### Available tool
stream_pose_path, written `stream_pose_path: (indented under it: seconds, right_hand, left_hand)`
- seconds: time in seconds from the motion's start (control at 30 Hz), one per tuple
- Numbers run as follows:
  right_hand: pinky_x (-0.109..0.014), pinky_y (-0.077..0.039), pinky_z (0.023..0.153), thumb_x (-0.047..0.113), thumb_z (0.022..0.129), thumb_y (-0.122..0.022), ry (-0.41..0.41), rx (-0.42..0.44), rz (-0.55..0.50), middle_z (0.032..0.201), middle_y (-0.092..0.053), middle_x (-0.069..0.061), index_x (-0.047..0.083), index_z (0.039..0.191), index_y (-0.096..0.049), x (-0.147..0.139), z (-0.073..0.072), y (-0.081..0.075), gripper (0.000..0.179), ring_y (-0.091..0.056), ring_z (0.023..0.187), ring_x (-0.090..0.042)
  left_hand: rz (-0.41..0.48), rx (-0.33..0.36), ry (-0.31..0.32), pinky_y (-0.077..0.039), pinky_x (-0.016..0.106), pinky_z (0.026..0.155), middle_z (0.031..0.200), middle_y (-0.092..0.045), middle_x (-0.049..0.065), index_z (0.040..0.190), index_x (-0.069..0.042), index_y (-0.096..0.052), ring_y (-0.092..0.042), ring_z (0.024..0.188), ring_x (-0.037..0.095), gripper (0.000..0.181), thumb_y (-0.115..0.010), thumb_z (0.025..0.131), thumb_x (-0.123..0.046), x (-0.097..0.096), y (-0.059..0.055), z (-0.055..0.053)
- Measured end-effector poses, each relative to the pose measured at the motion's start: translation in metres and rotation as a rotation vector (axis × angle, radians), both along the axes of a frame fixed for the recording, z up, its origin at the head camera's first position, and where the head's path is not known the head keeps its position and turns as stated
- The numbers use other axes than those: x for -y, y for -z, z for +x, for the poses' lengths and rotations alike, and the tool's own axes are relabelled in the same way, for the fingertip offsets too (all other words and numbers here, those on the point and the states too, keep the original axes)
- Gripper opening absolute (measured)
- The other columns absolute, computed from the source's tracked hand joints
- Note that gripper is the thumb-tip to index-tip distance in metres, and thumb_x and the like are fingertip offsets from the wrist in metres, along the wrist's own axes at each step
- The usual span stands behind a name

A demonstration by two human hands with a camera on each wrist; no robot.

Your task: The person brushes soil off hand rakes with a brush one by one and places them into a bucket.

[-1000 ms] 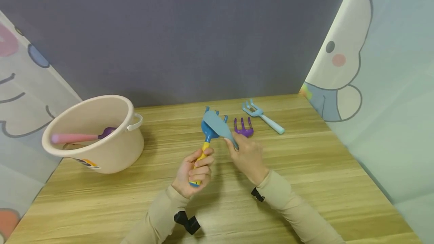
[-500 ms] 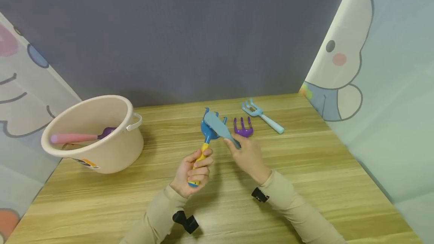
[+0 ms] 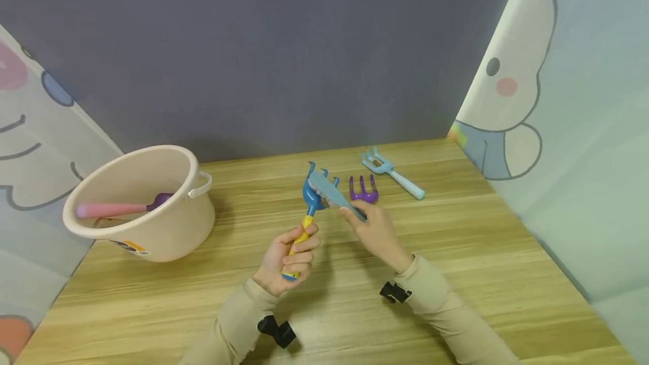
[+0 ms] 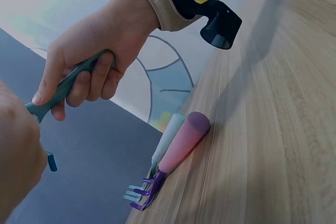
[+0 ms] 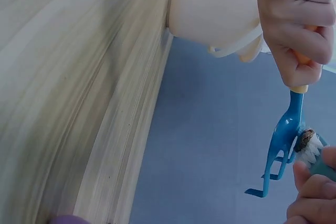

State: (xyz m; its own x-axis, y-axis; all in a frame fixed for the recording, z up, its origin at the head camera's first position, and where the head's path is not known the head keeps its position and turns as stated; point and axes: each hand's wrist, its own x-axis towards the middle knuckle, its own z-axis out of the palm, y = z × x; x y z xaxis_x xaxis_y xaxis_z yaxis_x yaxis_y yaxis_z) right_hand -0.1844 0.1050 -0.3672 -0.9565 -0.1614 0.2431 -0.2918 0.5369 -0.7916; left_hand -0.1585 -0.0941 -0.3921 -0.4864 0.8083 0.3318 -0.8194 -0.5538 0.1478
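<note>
My left hand [image 3: 289,258] grips the yellow handle of a small garden rake [image 3: 310,196], its blue head pointing away from me. In my right hand [image 3: 377,235] is a blue-grey brush [image 3: 329,189] with pale bristles, held by its handle. The bristles lie against the rake's head; in the right wrist view the brush [image 5: 310,148] shows a brown clump among its bristles, touching the blue rake [image 5: 286,129]. Just beyond my right hand lies a purple rake [image 3: 364,195]; its pink handle [image 4: 181,145] shows in the left wrist view.
A light blue rake [image 3: 392,173] lies at the back right of the wooden table [image 3: 456,275]. At the left stands a cream bucket [image 3: 187,230] holding a purple tool with a pink handle [image 3: 114,209]. A dark panel [image 3: 304,61] rises behind the table.
The brush has slid slightly down and right over the rake's head and tilted, so its bristles now show. My left hand and the rake stay almost still.
</note>
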Motion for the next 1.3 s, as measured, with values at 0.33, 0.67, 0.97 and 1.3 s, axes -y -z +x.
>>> stream_pose_path:
  seconds: [0.33, 0.67, 0.97, 1.3]
  right_hand:
    - [-0.022, -0.031, 0.043, 0.025, 0.090, -0.058, 0.032, -0.065, -0.018, 0.056, -0.045, -0.001, 0.003, 0.092, -0.065, -0.010, -0.004, -0.003, 0.023, -0.035, 0.046, -0.008]
    - [-0.020, -0.030, 0.040, 0.021, 0.090, -0.057, 0.038, -0.089, -0.035, 0.054, -0.044, 0.001, -0.001, 0.094, -0.065, -0.018, -0.005, -0.001, 0.024, -0.034, 0.042, -0.006]
    - [-0.021, -0.033, 0.043, 0.025, 0.090, -0.057, 0.085, -0.033, -0.044, 0.068, -0.058, -0.009, -0.001, 0.102, -0.065, -0.027, -0.006, -0.002, 0.029, -0.035, 0.045, -0.007]
    - [-0.019, -0.027, 0.040, 0.024, 0.091, -0.055, 0.091, 0.023, -0.032, 0.055, -0.042, 0.000, 0.001, 0.100, -0.065, -0.039, -0.005, 0.003, 0.026, -0.031, 0.045, -0.009]
  left_hand:
    - [-0.170, -0.092, -0.135, -0.026, 0.009, 0.042, 0.066, -0.030, -0.006, 0.099, -0.012, -0.041, -0.020, 0.046, 0.003, 0.025, -0.018, 0.101, -0.023, 0.006, 0.001, -0.002]
    - [-0.939, -0.352, -0.459, -0.029, 0.012, 0.037, 0.062, -0.032, -0.008, 0.092, -0.015, -0.037, -0.030, 0.042, -0.001, 0.013, -0.029, 0.100, -0.020, 0.019, -0.006, -0.001]
    - [-1.466, -0.598, -0.602, -0.028, 0.019, 0.038, 0.061, -0.034, -0.002, 0.095, -0.004, -0.037, -0.031, 0.041, 0.007, 0.014, -0.038, 0.097, -0.018, 0.026, -0.006, 0.008]
    - [-1.657, -0.667, -0.798, -0.027, 0.017, 0.037, 0.057, -0.033, 0.000, 0.100, 0.000, -0.041, -0.029, 0.040, 0.007, 0.012, -0.041, 0.097, -0.012, 0.048, -0.009, 0.027]
